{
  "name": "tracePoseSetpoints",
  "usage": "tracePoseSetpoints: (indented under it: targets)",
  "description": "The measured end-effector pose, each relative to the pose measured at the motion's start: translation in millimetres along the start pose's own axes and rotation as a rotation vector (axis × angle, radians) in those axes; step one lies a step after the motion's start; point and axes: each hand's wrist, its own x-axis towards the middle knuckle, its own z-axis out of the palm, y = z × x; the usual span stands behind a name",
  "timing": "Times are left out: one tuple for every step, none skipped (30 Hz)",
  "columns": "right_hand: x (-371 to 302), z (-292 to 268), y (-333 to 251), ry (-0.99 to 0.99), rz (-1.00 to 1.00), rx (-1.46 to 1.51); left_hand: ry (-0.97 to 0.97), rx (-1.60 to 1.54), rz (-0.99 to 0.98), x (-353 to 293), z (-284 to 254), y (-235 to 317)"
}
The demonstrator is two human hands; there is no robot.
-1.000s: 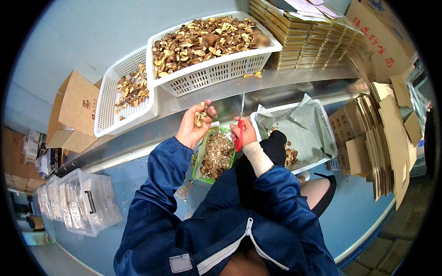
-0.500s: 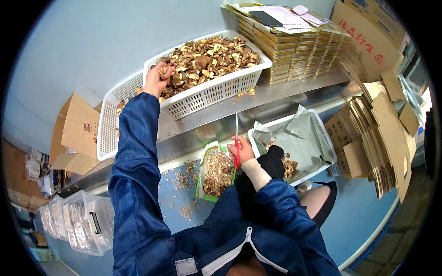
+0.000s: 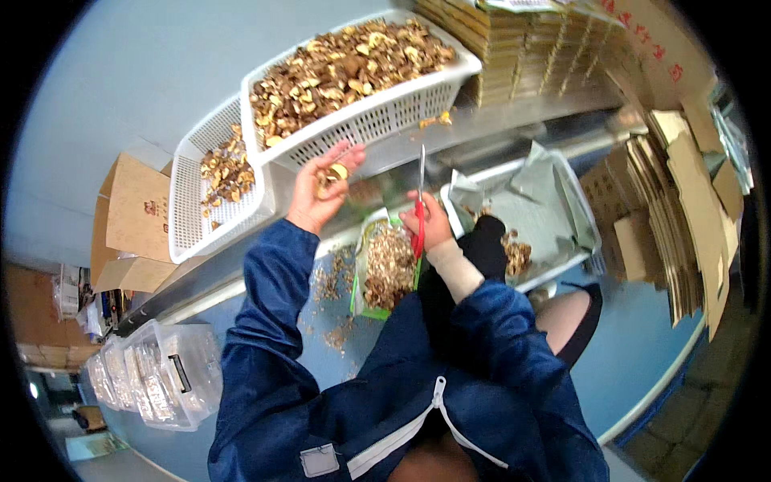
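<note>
The scissors [image 3: 419, 201] stand nearly upright, long axis running top to bottom of the view, blades pointing up toward the full basket [image 3: 377, 112] and red handles down in the right hand [image 3: 430, 225], which is clamped on them. The left hand [image 3: 321, 189] is up and to the left of the blades, just apart from them, fingers curled shut around a mushroom [image 3: 337, 171] close under the basket's front wall. Below both hands lies a green bag [image 3: 385, 265] of trimmings, with scraps scattered on the table [image 3: 241, 80]. A second basket [image 3: 213, 197] sits to the left, a grey tray [image 3: 530, 209] to the right.
</note>
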Motion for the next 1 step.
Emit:
tracePoseSetpoints:
  targets:
    - [3.4, -1.2, 7.8, -0.030, -0.007, 0.029, -0.017, -0.096, -0.051, -5.4, -13.0, -22.1]
